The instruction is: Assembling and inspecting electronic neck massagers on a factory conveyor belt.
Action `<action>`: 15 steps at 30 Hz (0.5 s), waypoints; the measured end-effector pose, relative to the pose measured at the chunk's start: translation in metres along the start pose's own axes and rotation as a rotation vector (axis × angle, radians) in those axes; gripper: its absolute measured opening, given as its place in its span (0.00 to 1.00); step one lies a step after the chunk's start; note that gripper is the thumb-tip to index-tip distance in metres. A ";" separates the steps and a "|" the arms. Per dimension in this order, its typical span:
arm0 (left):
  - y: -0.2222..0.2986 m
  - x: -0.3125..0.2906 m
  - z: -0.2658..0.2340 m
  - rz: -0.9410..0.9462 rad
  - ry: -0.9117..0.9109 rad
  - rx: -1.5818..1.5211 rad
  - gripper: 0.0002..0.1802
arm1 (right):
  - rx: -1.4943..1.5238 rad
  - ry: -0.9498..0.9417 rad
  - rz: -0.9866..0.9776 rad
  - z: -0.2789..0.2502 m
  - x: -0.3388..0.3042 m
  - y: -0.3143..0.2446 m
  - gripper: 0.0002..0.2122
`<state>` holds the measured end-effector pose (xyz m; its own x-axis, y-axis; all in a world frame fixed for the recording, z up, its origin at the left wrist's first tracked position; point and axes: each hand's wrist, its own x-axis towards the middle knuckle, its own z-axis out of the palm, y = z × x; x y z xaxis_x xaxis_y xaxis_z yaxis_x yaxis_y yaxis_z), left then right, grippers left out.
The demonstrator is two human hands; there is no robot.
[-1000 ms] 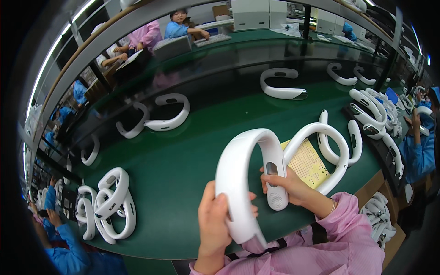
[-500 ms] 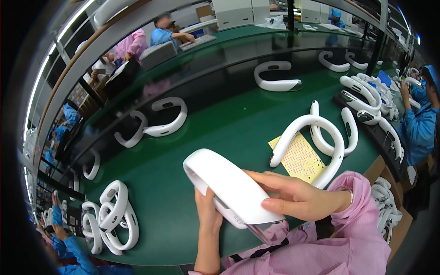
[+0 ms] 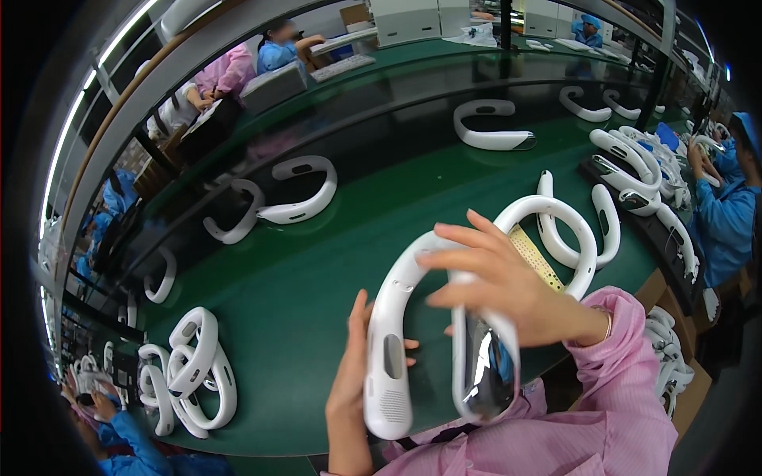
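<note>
A white U-shaped neckband device (image 3: 386, 317) stands in front of me with its two ends toward my body. One end carries an oval recess and a speckled grille; the other has a glossy mirror-like inner face. My left hand (image 3: 349, 373) wraps the left end from outside, fingertips showing past its inner edge. My right hand (image 3: 508, 285) lies across the upper part of the right arm, fingers spread and slightly blurred, one fingertip visible behind that arm. Just beyond it, another white neckband (image 3: 583, 230) rests over a yellow perforated card (image 3: 536, 258).
A pile of white neckbands (image 3: 202, 373) sits at the left. Several more ride a dark belt (image 3: 381, 119) across the far side. At right are a black tray (image 3: 627, 198) with neckbands, a cardboard box (image 3: 690, 381), and a person in blue (image 3: 730, 206).
The neckband in my hands has turned from its smooth outer side to its open U with the inner face showing. My right hand has moved up over it. Neckbands on the belt have shifted right.
</note>
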<state>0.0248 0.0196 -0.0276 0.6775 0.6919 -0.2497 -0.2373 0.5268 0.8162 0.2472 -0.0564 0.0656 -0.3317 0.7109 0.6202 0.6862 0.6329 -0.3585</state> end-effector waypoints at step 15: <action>0.030 -0.006 -0.006 0.588 0.054 0.600 0.44 | 0.597 0.244 0.753 -0.014 -0.007 0.015 0.16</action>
<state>0.0093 0.0342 -0.0042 0.5213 0.8022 0.2910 -0.1207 -0.2682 0.9558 0.2687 -0.0560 0.0652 0.2456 0.9508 0.1886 0.2016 0.1402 -0.9694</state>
